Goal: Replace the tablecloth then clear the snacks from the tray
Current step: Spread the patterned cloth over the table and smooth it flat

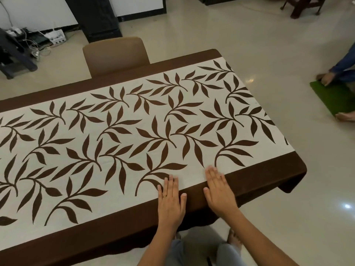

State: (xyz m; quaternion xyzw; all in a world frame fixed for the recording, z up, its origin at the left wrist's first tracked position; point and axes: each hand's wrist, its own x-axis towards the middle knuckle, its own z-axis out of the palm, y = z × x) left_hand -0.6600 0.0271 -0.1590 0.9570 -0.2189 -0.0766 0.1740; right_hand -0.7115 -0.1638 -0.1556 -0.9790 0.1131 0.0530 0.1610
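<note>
A cream tablecloth [134, 131] printed with dark brown leafy sprigs and framed by a broad plain brown border is seen spread flat over a long table, which is itself hidden beneath it; the border is draped over the near edge and over the near right corner. Two bare hands are laid palm down on the cloth at the near edge, toward the near right corner, just beside each other but apart. The left hand [170, 200] is placed with its fingers [171, 181] straight and close together on the cream panel and its palm on the brown border; a gold ring [164, 196] is worn on one finger. The right hand [219, 191] is set the same way, its fingers [213, 173] straight, a little spread, with the thumb held out to the side. Nothing is gripped by either hand; the cloth is only pressed flat. A brown chair [115, 54] is tucked in at the far edge. On the pale tiled floor [288, 45], a green mat [332, 96] is seen well beyond the right end, with another person's bare feet [326, 77] on it. A white power strip [56, 36] with tangled cables is seen beyond the far left.
</note>
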